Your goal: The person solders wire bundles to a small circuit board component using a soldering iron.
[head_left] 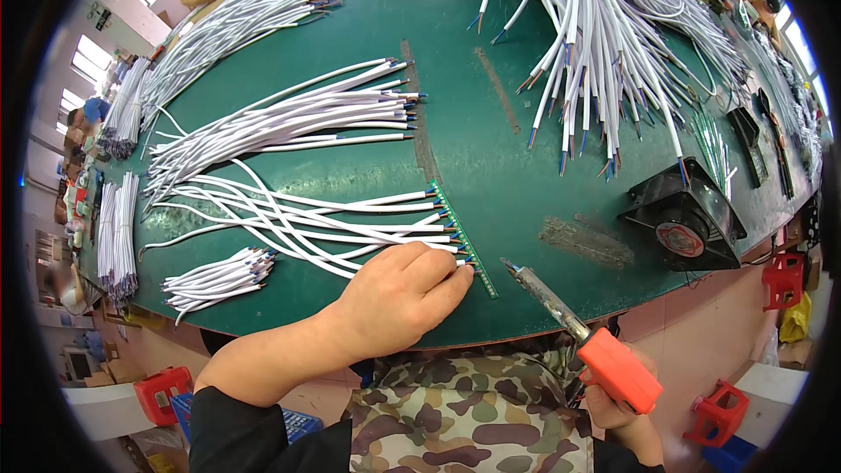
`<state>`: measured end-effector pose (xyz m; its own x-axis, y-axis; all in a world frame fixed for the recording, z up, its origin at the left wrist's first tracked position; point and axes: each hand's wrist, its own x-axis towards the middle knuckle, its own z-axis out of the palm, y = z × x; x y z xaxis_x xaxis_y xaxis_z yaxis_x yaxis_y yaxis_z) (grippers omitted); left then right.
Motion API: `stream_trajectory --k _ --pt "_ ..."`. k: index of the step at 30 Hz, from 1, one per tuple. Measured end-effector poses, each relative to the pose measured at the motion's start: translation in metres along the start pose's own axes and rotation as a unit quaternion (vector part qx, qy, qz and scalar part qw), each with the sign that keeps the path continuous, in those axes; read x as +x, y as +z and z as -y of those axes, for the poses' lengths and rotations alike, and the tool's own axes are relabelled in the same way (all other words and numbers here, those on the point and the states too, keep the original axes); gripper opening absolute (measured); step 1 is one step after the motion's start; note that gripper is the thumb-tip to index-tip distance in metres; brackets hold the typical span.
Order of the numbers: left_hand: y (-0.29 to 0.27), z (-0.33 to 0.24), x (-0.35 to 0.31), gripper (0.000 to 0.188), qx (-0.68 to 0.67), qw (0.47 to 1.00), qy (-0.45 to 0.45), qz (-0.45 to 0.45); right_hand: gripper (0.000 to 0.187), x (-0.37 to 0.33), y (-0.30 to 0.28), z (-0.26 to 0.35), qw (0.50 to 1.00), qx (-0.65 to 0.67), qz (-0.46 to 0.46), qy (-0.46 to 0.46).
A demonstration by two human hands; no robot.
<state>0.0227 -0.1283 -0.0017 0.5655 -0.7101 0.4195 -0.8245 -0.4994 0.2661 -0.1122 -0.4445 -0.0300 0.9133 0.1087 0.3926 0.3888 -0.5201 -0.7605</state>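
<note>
From here, I see the left hand [407,292] pinching a wire [462,262] at the green strip [466,243] on the counter [543,197]; the right hand [611,409] grips the iron [604,359] (tip near the strip).

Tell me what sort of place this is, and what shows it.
Most likely an electronics assembly workshop: bundles of white cables lie across a green worktable, the right hand grips a red-handled soldering iron, and a narrow green circuit strip lies by the left hand.

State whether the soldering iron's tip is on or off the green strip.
Off: bare tabletop shows between the iron's tip and the strip.
</note>
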Motion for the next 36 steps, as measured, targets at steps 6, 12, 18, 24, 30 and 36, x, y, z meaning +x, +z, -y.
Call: stream_trajectory --k 6,12,18,24,30,36 --pt "-0.001 -0.001 0.000 0.031 0.026 1.000 0.012 0.011 0.004 0.007 0.003 0.001 0.999 0.040 0.026 0.001" --pt "0.001 -0.003 0.002 0.034 0.030 0.999 0.006 0.027 0.007 0.010 0.008 0.000 0.999 0.034 0.026 -0.010" --pt "0.001 -0.002 0.002 0.037 0.019 0.999 0.005 0.040 0.008 0.013 0.010 -0.002 0.999 0.010 0.033 -0.022" --pt "-0.002 -0.002 0.006 0.036 0.002 0.999 -0.008 0.052 0.015 0.011 0.010 -0.004 0.999 -0.012 0.033 -0.038" --pt "-0.001 -0.002 0.007 0.033 0.004 0.999 -0.013 0.053 0.047 0.014 0.008 -0.005 0.996 -0.005 0.024 -0.089" --pt "-0.001 -0.002 0.007 0.033 0.001 0.998 -0.011 0.055 0.061 0.022 0.007 -0.006 0.990 0.014 0.066 -0.121"
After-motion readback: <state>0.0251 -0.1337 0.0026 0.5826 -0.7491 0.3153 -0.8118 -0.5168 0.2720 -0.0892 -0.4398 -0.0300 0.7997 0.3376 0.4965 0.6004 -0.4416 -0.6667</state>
